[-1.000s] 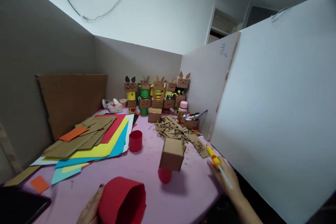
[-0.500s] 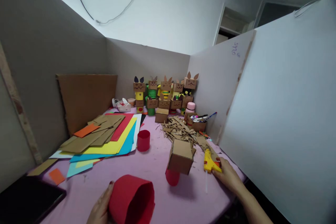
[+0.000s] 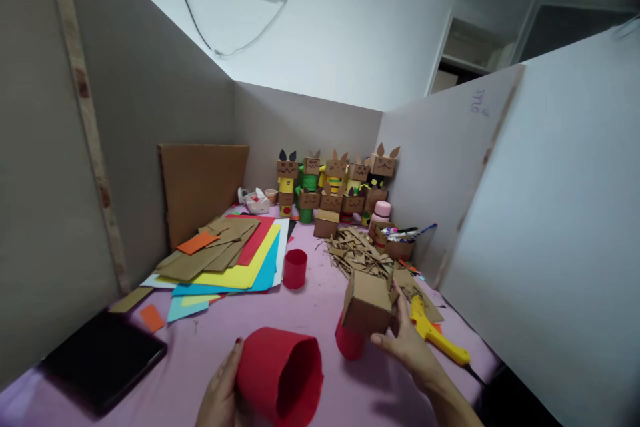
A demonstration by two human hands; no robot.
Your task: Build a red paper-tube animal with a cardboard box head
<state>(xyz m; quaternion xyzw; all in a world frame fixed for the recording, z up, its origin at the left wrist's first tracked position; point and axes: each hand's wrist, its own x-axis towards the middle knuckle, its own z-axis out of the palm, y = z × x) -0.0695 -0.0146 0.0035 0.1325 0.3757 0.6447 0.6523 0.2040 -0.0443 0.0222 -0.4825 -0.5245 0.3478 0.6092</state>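
My left hand (image 3: 223, 383) grips a wide red paper tube (image 3: 265, 367), its open end facing right. Close against the right side of a cardboard box (image 3: 369, 300) is my right hand (image 3: 404, 343), thumb and fingers apart; whether it touches the box I cannot tell. That box sits on a smaller red tube (image 3: 349, 340). To the right of this hand a yellow glue gun (image 3: 440, 333) lies on the table, its nozzle end on a cardboard piece. Another red paper tube (image 3: 295, 269) stands upright further back.
Coloured paper sheets (image 3: 270, 260) and cardboard pieces (image 3: 200, 260) are stacked on the left. Cardboard scraps (image 3: 357, 250) lie mid-right, near a box of pens (image 3: 400, 247). Several cardboard animal figures (image 3: 331, 177) line the back. A black tablet-like slab (image 3: 103, 360) lies front left.
My right hand has let go of the glue gun, leaving it on the table, and moved left to the cardboard box. The left hand still holds the red tube. The camera view has turned left.
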